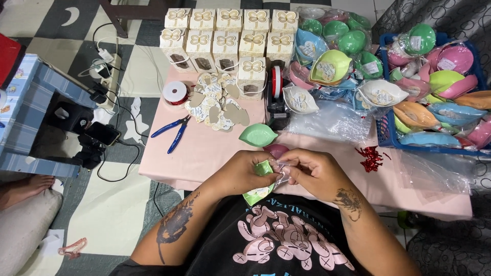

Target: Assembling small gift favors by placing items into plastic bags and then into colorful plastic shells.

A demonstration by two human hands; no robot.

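Green, leaf-shaped dish [262, 168] sits pinched between your left hand [240, 173] and right hand [314, 173], fingers of both closed on it and its clear plastic wrap [280, 168], low over the pink table's [204, 153] near edge. Keep the wrap taut as you gather it, with the spare green dish [258, 135] just beyond and red twist ties [371, 157] off to your right.

Mint-green dish [258, 135] on pale pink tablecloth [204, 153], blue-handled pliers [174, 133], checkered grey-and-cream floor [56, 25]

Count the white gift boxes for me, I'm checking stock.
11 boxes at the pink table's far edge: five in the back row, five in the next, one alone in front by the tape dispenser. More may be hidden.
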